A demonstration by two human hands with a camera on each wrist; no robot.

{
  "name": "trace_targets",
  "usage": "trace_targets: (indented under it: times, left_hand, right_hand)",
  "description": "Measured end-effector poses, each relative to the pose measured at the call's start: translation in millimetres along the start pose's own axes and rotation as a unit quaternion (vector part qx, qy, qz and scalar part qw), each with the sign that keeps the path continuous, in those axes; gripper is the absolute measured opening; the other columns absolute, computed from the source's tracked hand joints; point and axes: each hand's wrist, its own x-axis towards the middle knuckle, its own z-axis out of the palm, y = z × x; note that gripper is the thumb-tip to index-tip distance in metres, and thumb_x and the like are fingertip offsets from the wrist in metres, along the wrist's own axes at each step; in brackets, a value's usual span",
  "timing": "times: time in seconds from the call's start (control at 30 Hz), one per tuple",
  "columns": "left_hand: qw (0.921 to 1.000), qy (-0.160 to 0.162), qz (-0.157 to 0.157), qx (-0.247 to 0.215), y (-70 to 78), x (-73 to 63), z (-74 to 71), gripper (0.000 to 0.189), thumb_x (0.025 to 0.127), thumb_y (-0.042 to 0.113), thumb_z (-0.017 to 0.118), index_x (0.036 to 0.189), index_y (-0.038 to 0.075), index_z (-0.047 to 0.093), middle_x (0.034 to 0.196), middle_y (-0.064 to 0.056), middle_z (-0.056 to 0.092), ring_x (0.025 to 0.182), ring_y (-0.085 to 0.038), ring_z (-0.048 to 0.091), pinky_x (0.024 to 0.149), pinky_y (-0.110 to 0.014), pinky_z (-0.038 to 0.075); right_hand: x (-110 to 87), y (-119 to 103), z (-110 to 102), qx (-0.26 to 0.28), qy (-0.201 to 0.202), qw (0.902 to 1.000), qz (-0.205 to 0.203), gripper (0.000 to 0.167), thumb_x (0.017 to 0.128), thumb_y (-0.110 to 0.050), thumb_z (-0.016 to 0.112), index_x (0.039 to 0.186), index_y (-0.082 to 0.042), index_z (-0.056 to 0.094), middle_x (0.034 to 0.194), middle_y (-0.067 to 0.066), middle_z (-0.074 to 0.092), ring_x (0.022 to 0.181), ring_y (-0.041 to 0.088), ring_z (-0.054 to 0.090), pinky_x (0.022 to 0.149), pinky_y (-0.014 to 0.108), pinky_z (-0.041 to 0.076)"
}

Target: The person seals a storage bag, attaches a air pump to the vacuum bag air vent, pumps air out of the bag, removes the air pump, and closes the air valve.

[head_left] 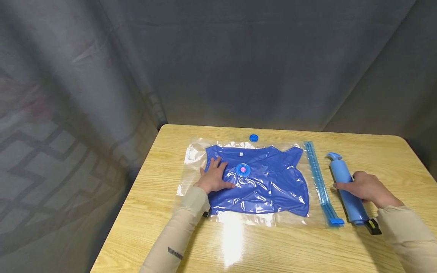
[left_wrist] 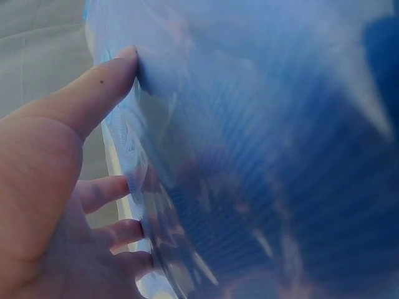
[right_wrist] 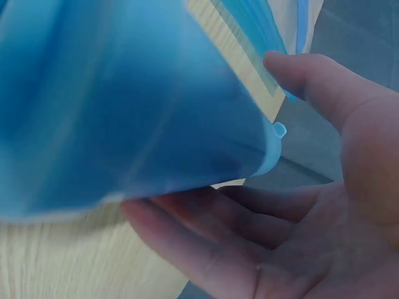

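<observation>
A clear vacuum storage bag [head_left: 283, 219] lies flat with a folded blue garment [head_left: 283, 185] inside. Its round blue valve [head_left: 243, 170] has a pink centre and faces up. My left hand [head_left: 214, 179] rests on the bag's left part, fingers spread, beside the valve; the left wrist view shows the fingertips touching the plastic. On the right lies a light blue hand pump [head_left: 347, 189] with a T-shaped handle. My right hand [head_left: 370, 188] holds the pump across its barrel, thumb over the top; in the right wrist view, fingers [right_wrist: 187, 240] curve along its underside.
A blue valve cap [head_left: 253, 138] sits behind the bag near the table's far edge. The bag's zip strip [head_left: 317, 178] runs down its right side to a blue slider [head_left: 336, 221]. Grey curtains [head_left: 239, 68] hang behind the wooden table [head_left: 273, 250].
</observation>
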Motion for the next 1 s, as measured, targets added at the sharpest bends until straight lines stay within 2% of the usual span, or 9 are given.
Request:
trace_targets:
  times: [0.23, 0.47, 0.63, 0.77, 0.9, 1.0]
  left_hand:
    - [1.0000, 0.002, -0.005, 0.001, -1.5, 0.6, -0.5, 0.097, 0.075, 0.054, 0.077, 0.152, 0.017, 0.030, 0.163, -0.011, 0.011, 0.151, -0.034, -0.001, 0.110, -0.073, 0.005]
    - [1.0000, -0.001, -0.004, 0.003, -2.8, 1.2, 1.1, 0.097, 0.075, 0.054, 0.076, 0.152, 0.018, 0.030, 0.163, -0.011, 0.010, 0.151, -0.034, 0.000, 0.110, -0.073, 0.006]
    - [1.0000, -0.002, -0.008, 0.002, -2.4, 0.3, 0.7, 0.097, 0.075, 0.054, 0.076, 0.152, 0.018, 0.030, 0.163, -0.011, 0.010, 0.151, -0.033, -0.001, 0.110, -0.073, 0.005]
    - [1.0000, -0.002, -0.008, -0.001, -1.2, 0.0, 0.2, 0.097, 0.075, 0.054, 0.076, 0.152, 0.018, 0.030, 0.163, -0.010, 0.010, 0.151, -0.033, -0.002, 0.110, -0.073, 0.005]
    - [1.0000, -0.002, -0.005, -0.005, 0.2, 0.5, 0.9, 0.096, 0.075, 0.053, 0.076, 0.152, 0.018, 0.030, 0.163, -0.011, 0.010, 0.151, -0.033, -0.002, 0.110, -0.073, 0.005]
    - [1.0000, -0.003, -0.004, -0.006, 1.3, 0.5, 1.4, 0.096, 0.075, 0.053, 0.076, 0.152, 0.018, 0.030, 0.163, -0.011, 0.010, 0.151, -0.033, -0.003, 0.110, -0.073, 0.004]
  right_hand:
    - [-1.8, -1.4, -5.4, -0.020, 0.020, 0.9995, -0.012, 0.098, 0.087, -0.055, 0.060, 0.117, 0.034, 0.032, 0.092, 0.037, 0.054, 0.071, 0.030, 0.056, 0.056, 0.036, 0.051]
    - [-1.2, -5.4, -5.5, -0.027, 0.014, 0.9995, -0.011, 0.101, 0.087, -0.056, 0.059, 0.120, 0.035, 0.030, 0.107, 0.050, 0.046, 0.078, 0.040, 0.058, 0.062, 0.046, 0.053]
    - [-0.2, -11.5, -6.1, -0.050, 0.046, 0.9975, -0.017, 0.106, 0.084, -0.061, 0.060, 0.123, 0.033, 0.031, 0.115, 0.052, 0.042, 0.082, 0.045, 0.058, 0.061, 0.047, 0.051]
    - [-2.6, -22.9, -7.0, -0.070, 0.090, 0.9932, -0.021, 0.101, 0.082, -0.062, 0.062, 0.124, 0.026, 0.037, 0.111, 0.046, 0.046, 0.081, 0.044, 0.053, 0.056, 0.044, 0.046]
    - [-6.0, -41.2, -8.6, -0.083, 0.126, 0.9878, -0.040, 0.093, 0.084, -0.059, 0.062, 0.126, 0.021, 0.040, 0.113, 0.043, 0.043, 0.090, 0.054, 0.044, 0.061, 0.056, 0.045]
    - [-4.7, -58.4, -9.8, -0.089, 0.132, 0.9848, -0.070, 0.088, 0.086, -0.057, 0.060, 0.129, 0.019, 0.043, 0.121, 0.045, 0.041, 0.101, 0.063, 0.039, 0.072, 0.068, 0.043]
